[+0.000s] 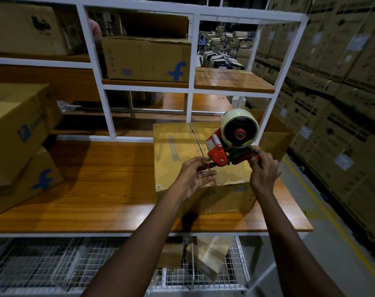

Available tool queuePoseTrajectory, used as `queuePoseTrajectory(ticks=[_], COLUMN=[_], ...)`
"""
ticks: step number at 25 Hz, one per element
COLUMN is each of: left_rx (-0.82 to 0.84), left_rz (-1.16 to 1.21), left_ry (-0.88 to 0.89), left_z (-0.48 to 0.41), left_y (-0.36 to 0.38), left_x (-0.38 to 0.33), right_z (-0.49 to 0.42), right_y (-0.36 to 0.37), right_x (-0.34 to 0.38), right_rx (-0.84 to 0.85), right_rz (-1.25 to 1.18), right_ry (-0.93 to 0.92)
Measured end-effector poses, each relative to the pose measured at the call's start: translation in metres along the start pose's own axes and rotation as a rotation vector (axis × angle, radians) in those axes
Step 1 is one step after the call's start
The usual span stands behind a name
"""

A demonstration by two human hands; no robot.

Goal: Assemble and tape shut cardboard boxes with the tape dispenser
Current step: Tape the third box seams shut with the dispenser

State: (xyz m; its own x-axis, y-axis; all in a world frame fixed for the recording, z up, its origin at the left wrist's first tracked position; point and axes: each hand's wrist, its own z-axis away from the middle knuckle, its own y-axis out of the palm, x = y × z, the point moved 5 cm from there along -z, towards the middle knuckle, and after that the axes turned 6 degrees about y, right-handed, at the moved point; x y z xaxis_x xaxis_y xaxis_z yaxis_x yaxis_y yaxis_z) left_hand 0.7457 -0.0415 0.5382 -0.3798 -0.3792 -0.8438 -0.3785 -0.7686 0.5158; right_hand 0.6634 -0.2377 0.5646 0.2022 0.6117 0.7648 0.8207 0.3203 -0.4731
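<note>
The tape dispenser (229, 146) hangs just above the near half of the cardboard box (178, 146), over its folded top flaps. My right hand (263, 170) has its fingers curled round the handle at the right end, so that I carry the whole tool from there. Its long axis runs roughly left to right across the box. The red nose is lower and points left, down toward the centre seam (195, 136), and the tape roll (240, 127) rides up on the far side. The seam runs away from me, from the near edge to the far one, so the tool lies across it, not along it. I judge it will need turning before a strip can follow that line. My left hand (196, 175) sits at the nose with its fingers loosely spread, tips just beside the red plate, likely there to find the free end of the tape. Whether they touch the tape itself I cannot tell. A cardboard panel (272, 129) stands up behind the roll; I cannot tell if it is a flap of this box or a separate one. The box rests on the right part of the wooden table (96, 189), near its front edge. Two closed boxes (15, 129) are stacked at the left end. A white shelf frame (190, 86) rises behind, holding another box (145, 58). Stacked cartons (332, 103) wall the right side, and wire baskets (53, 264) sit under the table.
</note>
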Motion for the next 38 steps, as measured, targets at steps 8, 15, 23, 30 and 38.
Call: queuePoseTrajectory(ticks=[8,15,23,30,38], left_rx=[-0.051,-0.156,-0.315,-0.451,-0.571], left_rz=[-0.015,-0.053,-0.422,-0.696,-0.753], left_ry=[0.005,-0.01,0.051,0.093,0.134], left_z=[0.004,0.014,0.031,0.044,0.042], left_y=[-0.011,-0.023,-0.079,-0.155,-0.197], left_x=[-0.005,-0.002,-0.014,-0.042,-0.029], right_z=[0.006,0.018,0.047,0.05,0.05], right_y=[0.002,0.002,0.015,0.057,0.099], right_x=[0.004,0.004,-0.009,0.017,0.04], right_rx=[0.029,0.06,0.149,0.284,0.376], right_rz=[-0.07,-0.071,-0.059,-0.049,0.009], right_ry=[-0.006,-0.061,-0.131,-0.222,-0.323])
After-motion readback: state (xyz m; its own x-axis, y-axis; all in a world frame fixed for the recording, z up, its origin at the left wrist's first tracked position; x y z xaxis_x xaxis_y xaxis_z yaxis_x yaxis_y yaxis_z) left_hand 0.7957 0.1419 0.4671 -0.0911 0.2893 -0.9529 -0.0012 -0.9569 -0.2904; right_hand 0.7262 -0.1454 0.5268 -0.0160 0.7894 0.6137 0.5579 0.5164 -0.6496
